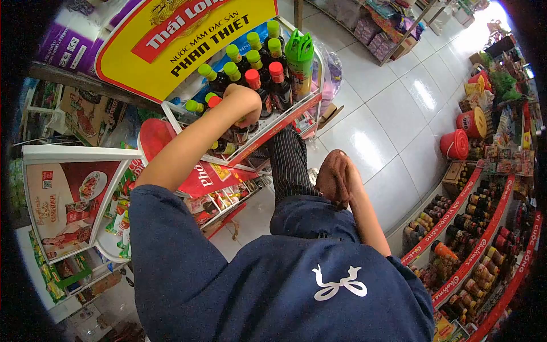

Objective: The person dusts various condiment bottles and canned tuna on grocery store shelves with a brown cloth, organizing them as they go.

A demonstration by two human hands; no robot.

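My left hand (246, 105) reaches down into the white wire rack (283, 121), at the front of a group of dark sauce bottles. Its fingers curl downward, and what they close on is mostly hidden behind the hand. Beside it stand red-capped bottles (280, 91), with green-capped bottles (254, 61) behind them. A bottle with a yellow-green cap (223, 147) lies tilted below my wrist. A green spray can (300, 67) stands at the rack's right end. Over my leg, my right hand (353, 174) is closed on a bunched brown cloth (335, 180).
A yellow sign (188, 45) rises behind the bottles. Below left are a white-framed display (77, 199) and a red packet rack (213, 185). Red-edged shelves of jars (456, 245) line the right side. Red buckets (454, 145) stand by the tiled aisle (370, 134).
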